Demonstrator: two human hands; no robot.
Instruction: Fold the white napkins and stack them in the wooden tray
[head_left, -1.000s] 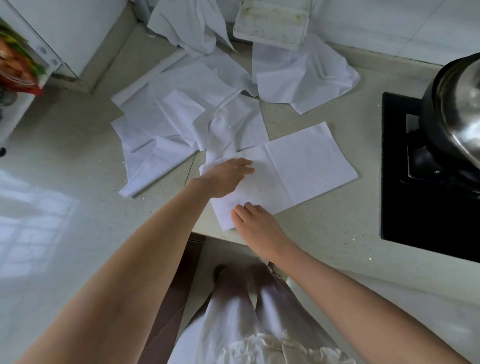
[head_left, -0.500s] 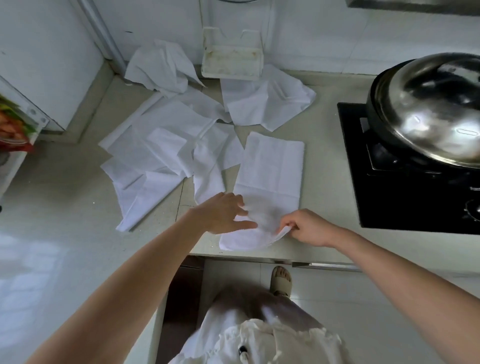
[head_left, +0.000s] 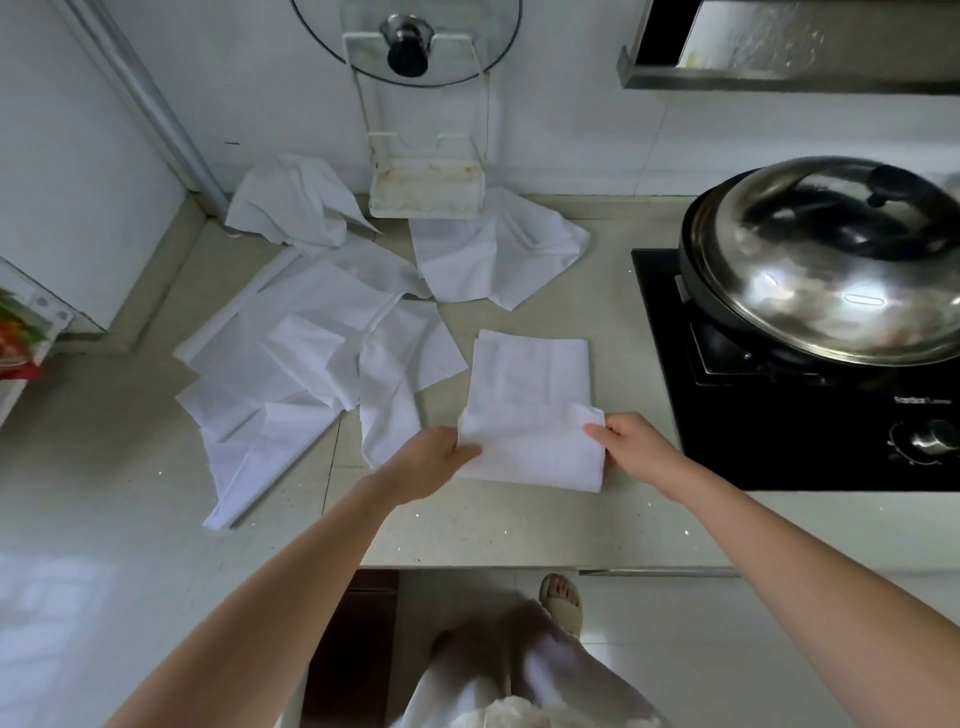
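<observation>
A white napkin (head_left: 530, 384) lies on the beige counter (head_left: 493, 525), its near end lifted and turned back over itself. My left hand (head_left: 428, 462) pinches the left corner of that raised flap. My right hand (head_left: 631, 447) pinches the right corner. Several unfolded white napkins (head_left: 296, 358) lie in a loose heap to the left. Another crumpled napkin (head_left: 493, 260) lies at the back of the counter, and one more (head_left: 291, 202) leans in the back corner. No wooden tray is in view.
A black hob (head_left: 779, 441) with a steel-lidded wok (head_left: 831, 270) stands at the right. A white lid rack (head_left: 426, 192) holding a glass lid (head_left: 405, 41) stands against the back wall. The counter's front edge runs just below my hands.
The napkin lay as a wide sheet, then as a long strip. Both hands now pinch its near corners and have lifted that end back over the strip.
</observation>
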